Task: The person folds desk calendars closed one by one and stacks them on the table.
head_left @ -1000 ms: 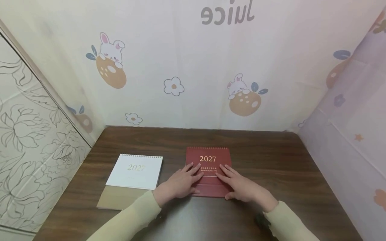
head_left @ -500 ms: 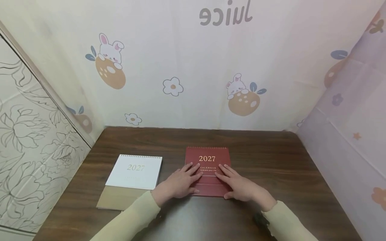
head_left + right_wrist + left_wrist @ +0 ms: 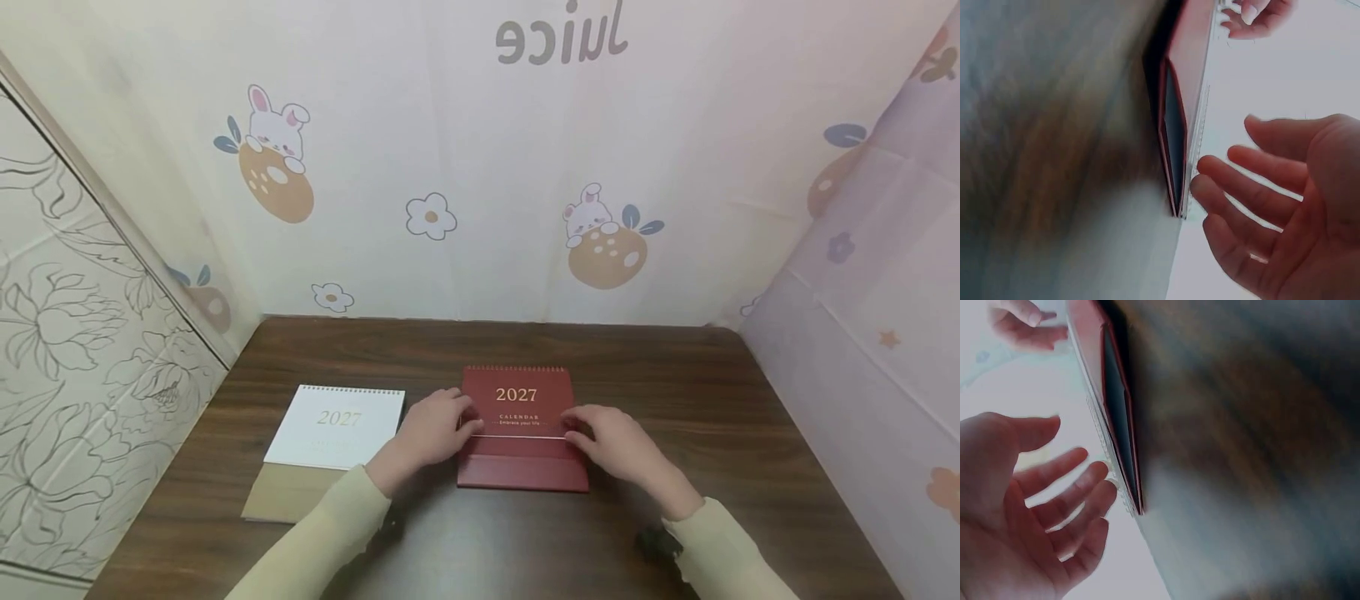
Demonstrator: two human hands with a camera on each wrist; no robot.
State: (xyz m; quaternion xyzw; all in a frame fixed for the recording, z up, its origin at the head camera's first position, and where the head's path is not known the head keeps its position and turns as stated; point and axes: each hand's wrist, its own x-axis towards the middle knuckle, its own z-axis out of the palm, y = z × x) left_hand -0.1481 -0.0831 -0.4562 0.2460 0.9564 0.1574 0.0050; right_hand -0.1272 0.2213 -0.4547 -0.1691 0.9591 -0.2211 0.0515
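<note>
A red spiral-bound desk calendar (image 3: 517,408) lettered "2027" in gold stands low on the wooden table, leaning far back. Side-on, the left wrist view shows its folded stand (image 3: 1116,400) with a narrow gap inside. My left hand (image 3: 435,427) is at the calendar's left edge, thumb apart from loosely bent fingers. At the right edge, my right hand (image 3: 618,442) mirrors it. Both wrist views show the fingertips very near the calendar's sides; whether they touch, I cannot tell. Neither hand grips it. A white "2027" desk calendar (image 3: 333,429) lies left of my left hand.
The white calendar's tan base (image 3: 288,492) extends toward the near side, partly behind my left sleeve. The dark wooden table (image 3: 637,358) meets a printed curtain (image 3: 450,150) at the back. A floral panel (image 3: 67,333) borders the left side, and another curtain (image 3: 885,317) the right.
Both hands have left the red calendar's front cover, where their fingers lay flat, and moved outward to its side edges. Both calendars stay where they were.
</note>
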